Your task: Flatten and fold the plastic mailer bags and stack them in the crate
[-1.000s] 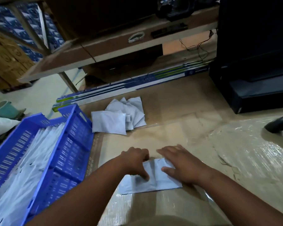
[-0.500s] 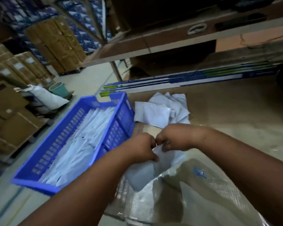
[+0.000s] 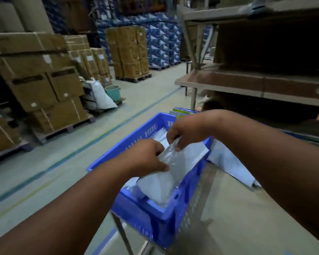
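Wide bare floor (image 3: 44,172) left of perforated blue plastic crate (image 3: 180,201) at table edge (image 3: 228,208); white bags stacked (image 3: 159,136) inside. Folded glossy mailer bag (image 3: 166,173) over crate's near end, left hand (image 3: 147,157) gripping its side, right hand (image 3: 184,135) pinching top edge.

Beneath the fingers (image 3: 177,144), the held mailer (image 3: 160,188) hid most of the stack inside the crate (image 3: 147,216); motion blurred the whole scene.
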`<act>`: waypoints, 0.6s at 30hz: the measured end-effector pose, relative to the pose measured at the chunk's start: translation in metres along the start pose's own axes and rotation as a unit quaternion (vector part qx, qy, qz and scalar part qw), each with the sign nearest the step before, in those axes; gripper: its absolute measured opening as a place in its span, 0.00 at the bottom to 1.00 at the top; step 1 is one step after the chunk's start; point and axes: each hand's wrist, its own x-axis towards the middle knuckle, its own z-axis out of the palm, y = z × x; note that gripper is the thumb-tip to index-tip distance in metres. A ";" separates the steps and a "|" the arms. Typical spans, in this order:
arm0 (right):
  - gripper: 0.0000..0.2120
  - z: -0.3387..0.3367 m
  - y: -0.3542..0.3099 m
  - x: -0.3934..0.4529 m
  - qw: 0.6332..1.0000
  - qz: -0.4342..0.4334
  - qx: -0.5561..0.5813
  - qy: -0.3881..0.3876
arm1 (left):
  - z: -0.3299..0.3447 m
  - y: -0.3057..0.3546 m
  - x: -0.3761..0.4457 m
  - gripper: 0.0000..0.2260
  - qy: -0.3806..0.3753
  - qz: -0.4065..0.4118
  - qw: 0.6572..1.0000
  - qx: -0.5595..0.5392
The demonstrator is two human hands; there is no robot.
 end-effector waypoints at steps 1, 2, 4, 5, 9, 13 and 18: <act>0.12 -0.001 -0.007 0.015 1.000 -0.009 -0.016 -0.004 | 0.000 -0.015 0.000 0.14 0.003 -0.006 1.000 -0.003; 0.13 0.000 -0.013 0.030 1.000 -0.016 -0.025 -0.009 | 0.001 -0.029 -0.001 0.14 0.006 -0.011 1.000 -0.006; 0.14 0.008 -0.021 0.059 0.999 -0.019 -0.026 -0.023 | 0.008 -0.053 0.001 0.14 0.006 -0.029 1.000 -0.012; 0.14 0.015 -0.022 0.074 0.999 -0.019 -0.029 -0.032 | 0.013 -0.063 0.003 0.13 -0.003 -0.042 0.999 -0.014; 0.14 0.049 -0.024 0.113 0.997 -0.013 -0.025 -0.074 | 0.028 -0.090 0.017 0.14 -0.070 -0.073 0.995 -0.022; 0.18 0.076 -0.023 0.133 0.990 0.005 -0.044 -0.135 | 0.038 -0.098 0.029 0.19 -0.179 -0.109 0.978 0.016; 0.20 0.097 -0.025 0.150 0.974 0.033 -0.106 -0.199 | 0.039 -0.098 0.040 0.22 -0.276 -0.131 0.948 0.092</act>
